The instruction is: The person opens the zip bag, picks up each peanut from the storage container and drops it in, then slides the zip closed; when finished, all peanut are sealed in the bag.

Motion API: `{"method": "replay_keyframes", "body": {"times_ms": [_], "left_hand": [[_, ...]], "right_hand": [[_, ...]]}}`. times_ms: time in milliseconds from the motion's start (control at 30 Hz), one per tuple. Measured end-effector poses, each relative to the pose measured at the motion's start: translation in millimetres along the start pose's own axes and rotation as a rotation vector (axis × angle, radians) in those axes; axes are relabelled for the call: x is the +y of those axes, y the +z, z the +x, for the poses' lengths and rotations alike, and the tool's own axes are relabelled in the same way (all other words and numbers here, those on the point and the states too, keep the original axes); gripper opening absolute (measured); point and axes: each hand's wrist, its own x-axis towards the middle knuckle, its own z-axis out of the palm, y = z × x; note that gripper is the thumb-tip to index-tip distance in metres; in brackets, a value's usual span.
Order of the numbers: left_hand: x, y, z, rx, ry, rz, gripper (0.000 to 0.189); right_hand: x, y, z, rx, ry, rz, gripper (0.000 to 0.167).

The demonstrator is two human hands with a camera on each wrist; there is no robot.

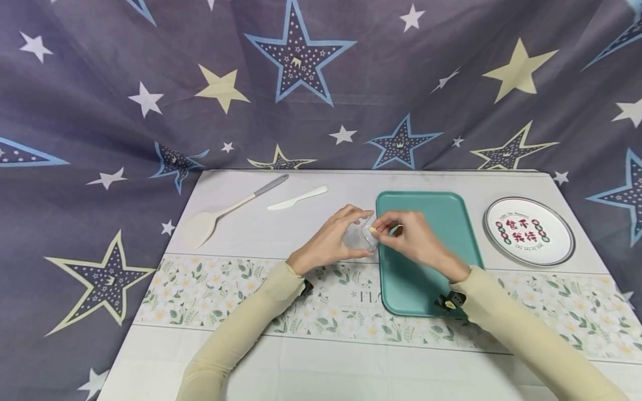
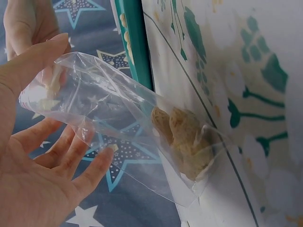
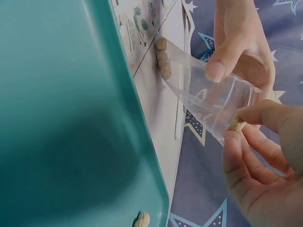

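Note:
My left hand [image 1: 331, 238] holds a clear plastic bag [image 1: 356, 236] at its mouth, the thumb on one side and the fingers on the other. Peanuts [image 2: 182, 142] in their shells lie in the bag's bottom end, as the left wrist view shows. At the bag's mouth my right hand [image 1: 413, 236] pinches one peanut [image 3: 237, 124] between thumb and fingertips. Beside the bag lies a teal tray [image 1: 426, 201], partly under the right hand and forearm. Another peanut [image 3: 143, 219] rests on the tray near its edge in the right wrist view.
A long-handled pale spoon [image 1: 203, 227] and a white plastic knife [image 1: 298, 197] lie at the back left. To the right of the tray is a white plate [image 1: 529, 253] with red characters. Star-patterned cloth [image 1: 351, 122] hangs behind the table's far edge.

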Motion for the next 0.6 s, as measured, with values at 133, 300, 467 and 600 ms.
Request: {"method": "replay_keyframes", "body": {"times_ms": [133, 300, 467, 600], "left_hand": [[0.7, -0.6, 0.7, 0.001, 0.003, 0.001, 0.086], [0.0, 0.0, 0.9, 0.0, 0.009, 0.0, 0.085], [-1.1, 0.7, 0.3, 0.004, 0.009, 0.0, 0.086], [-1.4, 1.2, 0.3, 0.009, 0.007, 0.006, 0.086]], "right_hand": [[0.3, 1.6, 0.0, -0.009, -0.005, -0.005, 0.009], [1.2, 2.7, -0.2, -0.019, -0.015, -0.014, 0.008], [1.8, 2.4, 0.1, -0.029, -0.027, -0.024, 0.007], [3.7, 0.7, -0.9, -0.028, -0.024, -0.03, 0.007]]}}
